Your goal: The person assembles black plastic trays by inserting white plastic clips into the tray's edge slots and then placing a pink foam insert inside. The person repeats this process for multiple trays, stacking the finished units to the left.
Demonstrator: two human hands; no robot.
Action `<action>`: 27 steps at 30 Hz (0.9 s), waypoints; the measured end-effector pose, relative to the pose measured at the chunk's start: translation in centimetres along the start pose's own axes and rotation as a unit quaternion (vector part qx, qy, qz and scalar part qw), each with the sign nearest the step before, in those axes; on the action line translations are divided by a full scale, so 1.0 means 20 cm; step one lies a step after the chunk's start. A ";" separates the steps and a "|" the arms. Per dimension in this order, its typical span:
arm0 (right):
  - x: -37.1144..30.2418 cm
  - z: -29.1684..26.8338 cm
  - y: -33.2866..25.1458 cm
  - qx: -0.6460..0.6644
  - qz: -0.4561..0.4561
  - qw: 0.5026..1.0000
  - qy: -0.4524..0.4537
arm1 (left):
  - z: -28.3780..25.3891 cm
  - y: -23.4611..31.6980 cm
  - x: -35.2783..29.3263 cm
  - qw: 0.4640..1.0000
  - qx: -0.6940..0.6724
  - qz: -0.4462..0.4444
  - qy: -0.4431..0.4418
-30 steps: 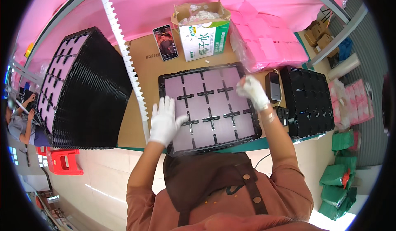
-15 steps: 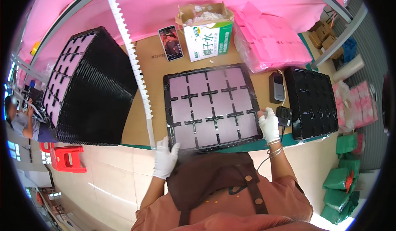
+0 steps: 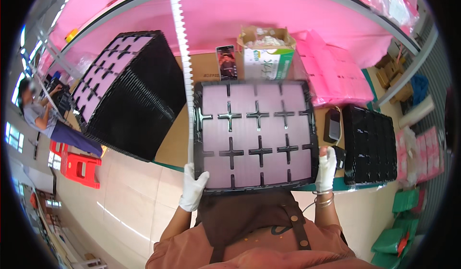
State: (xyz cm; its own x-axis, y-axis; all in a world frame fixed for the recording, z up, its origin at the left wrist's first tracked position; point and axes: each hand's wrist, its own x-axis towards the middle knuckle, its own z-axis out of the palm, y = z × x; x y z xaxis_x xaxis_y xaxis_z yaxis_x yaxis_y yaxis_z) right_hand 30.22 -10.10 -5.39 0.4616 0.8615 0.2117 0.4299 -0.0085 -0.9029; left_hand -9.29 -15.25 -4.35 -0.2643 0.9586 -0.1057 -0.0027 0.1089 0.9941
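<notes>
A black plastic tray with cross-shaped dividers is tipped up in front of my body. Flat pale purple pieces fill its compartments. My left hand, in a white glove, grips the near left corner, its thumb lying toward the rim and its other fingers partly hidden. On the opposite side my right hand holds the right edge near the front corner. That hand is gloved in white too, with a bare fingertip showing. Some of its fingers are hidden by the tray.
A tall stack of black trays stands left, beyond a white notched strip. Behind are a phone, an open carton and pink wrapped packs. More black trays and a power bank lie right. A person works far left.
Both hands have raised the tray and tilted it toward me, and it looks larger. The view has turned, so the background sits further right and lower.
</notes>
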 end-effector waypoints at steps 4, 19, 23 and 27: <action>-0.01 0.01 -0.39 0.348 -0.013 0.936 -0.057 | -0.15 0.42 -0.13 0.985 -0.039 0.125 0.112; -0.25 0.33 -0.25 0.136 0.086 0.887 -0.433 | -1.38 1.18 0.48 0.926 -0.028 0.107 0.361; -0.24 0.34 -0.23 0.103 0.081 0.880 -0.457 | -1.45 1.06 0.64 0.939 -0.001 0.010 0.345; -0.21 0.39 -0.24 0.092 0.088 0.872 -0.473 | -1.34 1.03 0.62 0.945 -0.048 0.068 0.316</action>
State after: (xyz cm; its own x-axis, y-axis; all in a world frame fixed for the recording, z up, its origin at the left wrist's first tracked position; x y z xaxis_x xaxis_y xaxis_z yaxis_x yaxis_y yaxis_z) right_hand 20.14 -9.68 -4.84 -0.3752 0.8895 -0.2608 0.2446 -0.1764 -0.9535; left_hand -38.46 -8.11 15.51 -0.7912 0.6108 0.0302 -0.0063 -0.0575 0.9983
